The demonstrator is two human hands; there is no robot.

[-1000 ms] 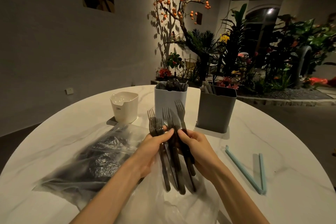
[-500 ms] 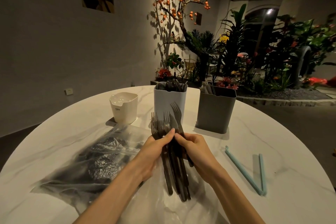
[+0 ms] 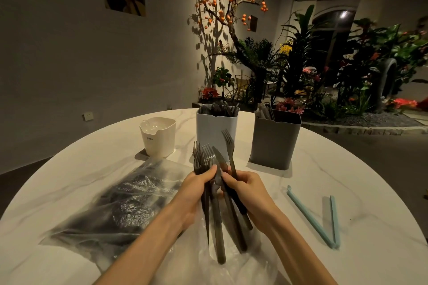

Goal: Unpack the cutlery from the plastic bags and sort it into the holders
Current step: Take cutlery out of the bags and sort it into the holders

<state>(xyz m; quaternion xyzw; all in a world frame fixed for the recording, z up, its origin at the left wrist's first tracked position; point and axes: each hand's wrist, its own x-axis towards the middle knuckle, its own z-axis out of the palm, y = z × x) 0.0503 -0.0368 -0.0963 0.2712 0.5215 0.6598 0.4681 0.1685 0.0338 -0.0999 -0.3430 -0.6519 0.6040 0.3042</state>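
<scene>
Holding a bundle of dark plastic forks and knives (image 3: 216, 194) upright over the round white marble-look table (image 3: 347, 192), both hands wrapped round it.

The handles point down toward the person, ends over a crumpled clear plastic bag (image 3: 243, 264) at the near edge; the tines point up and away, long axis roughly vertical, fanned slightly. The left hand (image 3: 196, 188) curls round the bundle from the left, the right hand (image 3: 246, 190) pinches one fork raised above the rest; both forearms reach in from below. To the left lies a clear bag of dark cutlery (image 3: 125, 206); to the right, two pale blue bag clips (image 3: 324, 220). Beyond stand a cream holder (image 3: 158, 137), a white holder (image 3: 216, 129) and a grey holder (image 3: 274, 141), the last two with cutlery in them.
</scene>
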